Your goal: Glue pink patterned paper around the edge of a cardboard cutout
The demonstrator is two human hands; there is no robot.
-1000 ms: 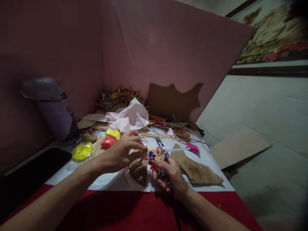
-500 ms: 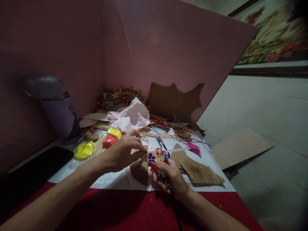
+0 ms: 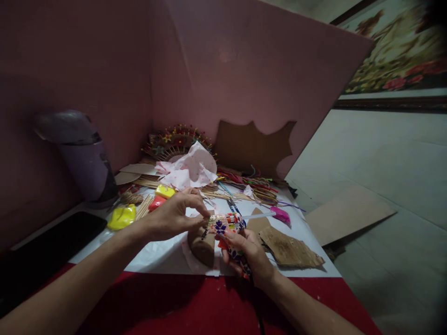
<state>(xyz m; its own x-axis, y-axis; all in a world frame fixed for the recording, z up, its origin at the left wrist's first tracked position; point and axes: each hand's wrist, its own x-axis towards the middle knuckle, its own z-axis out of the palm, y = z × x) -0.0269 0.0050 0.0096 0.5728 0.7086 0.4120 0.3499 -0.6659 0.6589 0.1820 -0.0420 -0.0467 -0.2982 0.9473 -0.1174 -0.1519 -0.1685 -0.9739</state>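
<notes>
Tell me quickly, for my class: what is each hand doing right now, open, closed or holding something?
Left hand: at the front of the glue gun; its grip cannot be told.
Right hand: closed, holding the glue gun.

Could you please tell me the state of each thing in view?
Glue gun: held up
Right hand: closed around the gun
Left hand: fingertips by the gun's front, contact unclear
Glue stick: partly inserted, protruding
Toothed cardboard: propped upright
Spotted paper: crumpled
Purple container: standing
Torn cardboard: lying flat

The right hand (image 3: 254, 258) grips a glue gun (image 3: 220, 227); the left hand (image 3: 176, 215) is at its nozzle, cardboard (image 3: 202, 251) nearby.
</notes>
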